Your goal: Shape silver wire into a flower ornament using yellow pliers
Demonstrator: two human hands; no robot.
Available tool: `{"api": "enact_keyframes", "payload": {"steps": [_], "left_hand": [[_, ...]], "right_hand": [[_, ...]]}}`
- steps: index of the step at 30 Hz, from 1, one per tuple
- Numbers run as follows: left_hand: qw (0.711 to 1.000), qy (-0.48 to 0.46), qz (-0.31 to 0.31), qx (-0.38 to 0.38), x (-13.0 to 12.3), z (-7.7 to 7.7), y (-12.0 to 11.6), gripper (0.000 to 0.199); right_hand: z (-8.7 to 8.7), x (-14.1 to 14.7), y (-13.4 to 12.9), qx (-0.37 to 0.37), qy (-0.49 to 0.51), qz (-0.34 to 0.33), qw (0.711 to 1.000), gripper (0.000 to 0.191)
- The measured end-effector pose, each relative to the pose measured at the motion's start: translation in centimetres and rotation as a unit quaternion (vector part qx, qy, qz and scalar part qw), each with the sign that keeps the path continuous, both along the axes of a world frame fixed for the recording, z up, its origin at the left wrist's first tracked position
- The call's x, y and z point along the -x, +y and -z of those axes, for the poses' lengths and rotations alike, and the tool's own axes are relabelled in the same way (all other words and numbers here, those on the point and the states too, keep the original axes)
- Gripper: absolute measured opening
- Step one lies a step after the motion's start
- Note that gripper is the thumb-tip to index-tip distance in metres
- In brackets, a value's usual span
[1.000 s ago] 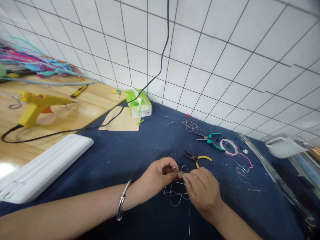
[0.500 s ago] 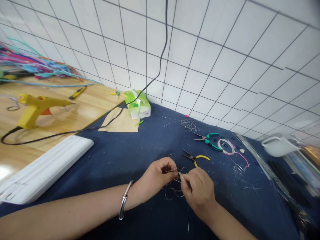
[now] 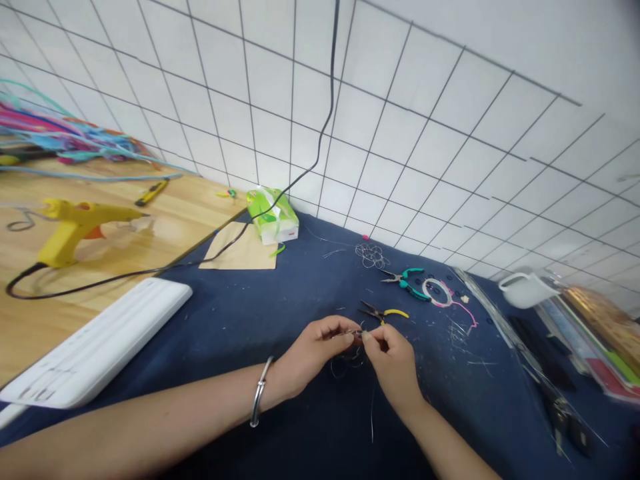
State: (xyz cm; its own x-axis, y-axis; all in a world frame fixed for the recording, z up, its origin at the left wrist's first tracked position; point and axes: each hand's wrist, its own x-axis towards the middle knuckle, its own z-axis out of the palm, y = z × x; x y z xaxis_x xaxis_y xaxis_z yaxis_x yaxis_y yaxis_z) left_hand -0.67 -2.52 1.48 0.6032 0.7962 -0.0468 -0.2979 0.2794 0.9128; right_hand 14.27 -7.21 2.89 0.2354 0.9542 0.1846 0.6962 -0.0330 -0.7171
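Observation:
Fingertip to fingertip, my hands meet over the dark blue cloth and pinch thin silvery wire. My left hand, with a bangle at the wrist, is closed on the wire between thumb and fingers. Closed as well, my right hand pinches the wire close to the left fingertips. Wire loops hang below the hands, and one straight end dangles down. The exact spot that the fingers grip is partly hidden. Just behind the hands lie yellow-handled pliers, partly covered by my right hand.
Teal-handled pliers, a coil of wire and a white ring lie behind. At left are a white power strip and a yellow glue gun; its black cord crosses the table. A tissue pack stands by the wall.
The right hand has turned, its thumb now lying along the wire, and both hands are closer together. The camera view has shifted slightly, moving the background things left.

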Motion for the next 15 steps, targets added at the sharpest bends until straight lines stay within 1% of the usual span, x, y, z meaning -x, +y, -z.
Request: {"api": "enact_keyframes", "payload": {"steps": [1, 4, 9, 15], "left_hand": [[1.000, -0.005, 0.001, 0.004, 0.02, -0.05, -0.06, 0.016], [1.000, -0.009, -0.023, 0.001, -0.08, 0.03, -0.14, 0.013], [1.000, -0.018, -0.025, -0.006, -0.35, 0.30, -0.07, 0.008], [0.999, 0.003, -0.020, 0.039, -0.49, 0.63, -0.10, 0.010]], "right_hand": [[-0.17, 0.07, -0.01, 0.005, 0.011, 0.007, 1.000, 0.020], [-0.58, 0.34, 0.01, 0.017, 0.041, 0.025, 0.999, 0.020], [-0.92, 0.42, 0.07, 0.030, 0.082, 0.032, 0.996, 0.020], [-0.66, 0.05, -0.06, 0.040, 0.123, 0.033, 0.991, 0.023]]}}
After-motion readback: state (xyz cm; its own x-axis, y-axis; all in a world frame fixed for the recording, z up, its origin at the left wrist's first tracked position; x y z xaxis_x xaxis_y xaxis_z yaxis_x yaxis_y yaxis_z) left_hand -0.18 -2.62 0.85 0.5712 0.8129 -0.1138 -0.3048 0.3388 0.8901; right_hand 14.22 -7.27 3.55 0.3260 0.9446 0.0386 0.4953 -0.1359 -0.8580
